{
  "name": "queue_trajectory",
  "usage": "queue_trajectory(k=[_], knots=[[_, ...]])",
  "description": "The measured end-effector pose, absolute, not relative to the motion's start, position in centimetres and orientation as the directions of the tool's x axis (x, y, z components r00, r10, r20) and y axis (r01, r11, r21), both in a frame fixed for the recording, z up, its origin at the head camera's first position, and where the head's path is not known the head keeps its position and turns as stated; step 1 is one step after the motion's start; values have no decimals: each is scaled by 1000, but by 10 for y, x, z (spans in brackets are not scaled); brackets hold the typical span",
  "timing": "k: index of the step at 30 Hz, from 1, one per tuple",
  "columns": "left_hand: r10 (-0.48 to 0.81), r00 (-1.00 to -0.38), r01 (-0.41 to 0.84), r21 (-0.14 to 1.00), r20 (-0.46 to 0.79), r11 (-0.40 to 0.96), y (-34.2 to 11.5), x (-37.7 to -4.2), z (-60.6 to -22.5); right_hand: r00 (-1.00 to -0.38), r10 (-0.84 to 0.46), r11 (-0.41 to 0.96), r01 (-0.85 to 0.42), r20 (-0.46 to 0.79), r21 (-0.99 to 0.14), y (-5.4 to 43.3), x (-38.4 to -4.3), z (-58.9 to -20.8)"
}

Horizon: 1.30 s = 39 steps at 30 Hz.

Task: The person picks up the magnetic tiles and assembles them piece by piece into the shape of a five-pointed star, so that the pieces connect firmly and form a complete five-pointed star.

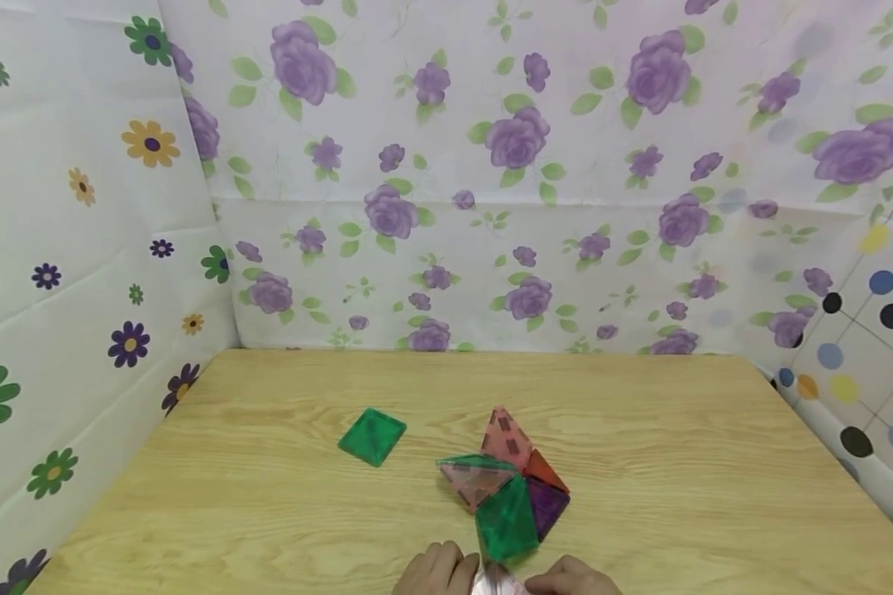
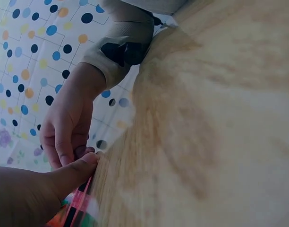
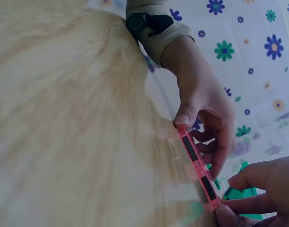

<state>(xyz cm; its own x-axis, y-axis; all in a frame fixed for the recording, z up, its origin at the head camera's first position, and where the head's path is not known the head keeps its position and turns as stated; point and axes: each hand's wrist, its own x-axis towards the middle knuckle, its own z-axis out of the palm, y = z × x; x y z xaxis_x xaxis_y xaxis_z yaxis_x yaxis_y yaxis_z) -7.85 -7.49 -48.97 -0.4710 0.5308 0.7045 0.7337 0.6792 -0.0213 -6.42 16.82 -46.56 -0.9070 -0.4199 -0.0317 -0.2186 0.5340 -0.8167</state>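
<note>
Both hands are at the near edge of the table around a clear pink magnetic tile [image 3: 201, 170], which stands on edge and shows dark magnet strips. My left hand [image 1: 439, 570] pinches one end, its thumb [image 3: 183, 119] pressed on the corner. At the opposite end, the fingertips of my right hand [image 1: 575, 577] grip the tile low by the tabletop. Just beyond the hands lies a star-like cluster of joined magnetic tiles, with a green tile [image 1: 508, 522], a purple tile [image 1: 546, 506], an orange tile [image 1: 546, 471] and pink tiles [image 1: 506, 440].
A separate green tile [image 1: 372, 436] lies flat to the left of the cluster. The wooden table [image 1: 677, 446] is enclosed by a flowered cloth [image 1: 461, 273] at the back and patterned cloths at both sides.
</note>
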Motion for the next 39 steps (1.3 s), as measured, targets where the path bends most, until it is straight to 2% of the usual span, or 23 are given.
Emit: queue_trajectory(k=[3, 10, 12, 16, 19, 22, 26, 29, 34, 37, 39], knots=[[517, -458, 711, -50, 723, 701, -72, -81, -492, -901, -435, 524, -250, -3, -814, 172, -62, -460], [446, -417, 775, 52, 792, 630, -69, -85, -501, -888, -460, 441, -246, 18, -863, 171, -62, -462], [408, -423, 764, 77, 809, 640, -68, -83, -503, -885, -466, 420, -239, 17, -875, 171, -62, -463], [315, -482, 695, 138, 817, 705, -65, -73, -504, -879, -475, 385, -248, 40, -889, 168, -60, -464], [263, -509, 649, 164, 819, 743, -63, -66, -504, -885, -464, 346, -129, -50, -929, 166, -59, -463], [229, -499, 636, 174, 836, 752, -60, -64, -506, -881, -444, 324, 10, -162, -946, 165, -59, -461], [188, -448, 633, 162, 874, 757, -58, -65, -506, -870, -463, 307, 24, -171, -951, 165, -60, -456], [205, -441, 643, 148, 874, 751, -60, -65, -503, -861, -483, 276, 22, -159, -961, 165, -59, -453], [363, -497, 739, 165, 788, 653, -71, -60, -490, -864, -458, 258, 95, -208, -962, 165, -58, -446], [458, -446, 790, 98, 769, 605, -76, -60, -485, -864, -454, 243, 113, -216, -963, 164, -57, -442], [464, -423, 796, 74, 778, 601, -76, -58, -482, -863, -465, 225, 103, -199, -969, 164, -57, -440]])
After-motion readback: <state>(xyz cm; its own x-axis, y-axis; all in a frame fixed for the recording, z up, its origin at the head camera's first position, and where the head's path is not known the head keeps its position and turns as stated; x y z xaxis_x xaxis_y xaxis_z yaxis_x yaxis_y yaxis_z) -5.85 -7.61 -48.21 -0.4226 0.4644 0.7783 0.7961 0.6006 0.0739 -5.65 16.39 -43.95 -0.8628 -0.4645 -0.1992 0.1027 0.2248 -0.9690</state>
